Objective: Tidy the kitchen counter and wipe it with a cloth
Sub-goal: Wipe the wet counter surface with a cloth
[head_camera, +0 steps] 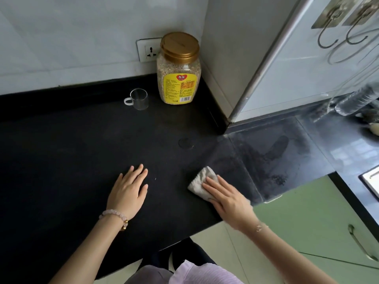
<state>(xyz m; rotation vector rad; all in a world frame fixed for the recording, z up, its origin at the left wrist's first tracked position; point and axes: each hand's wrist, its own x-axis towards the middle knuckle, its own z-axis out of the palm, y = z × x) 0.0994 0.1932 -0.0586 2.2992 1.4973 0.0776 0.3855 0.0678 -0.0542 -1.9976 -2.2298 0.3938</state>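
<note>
Here the black counter [61, 152] fills most of the view, running back to a pale tiled wall and turning a corner on the right beside a grey cabinet panel [287, 64], where its surface looks glossier and streaked. In the back corner stands a tall clear jar [178, 78] of grain with a gold lid and a yellow label, upright, just in front of a wall socket [148, 50]. Left of the jar, near it but apart, sits a small glass cup [140, 99] with a pale handle. The left hand [128, 193] lies flat on the counter, palm down, fingers spread a little and holding nothing; a beaded bracelet [114, 217] circles its wrist. The right hand [223, 196] presses flat, fingers together, on a crumpled white cloth [200, 181] near the front edge; it is slightly blurred, so whether the thumb tucks under the cloth is hard to tell. A faint round mark [186, 143] shows on the counter between the cloth and the jar
</note>
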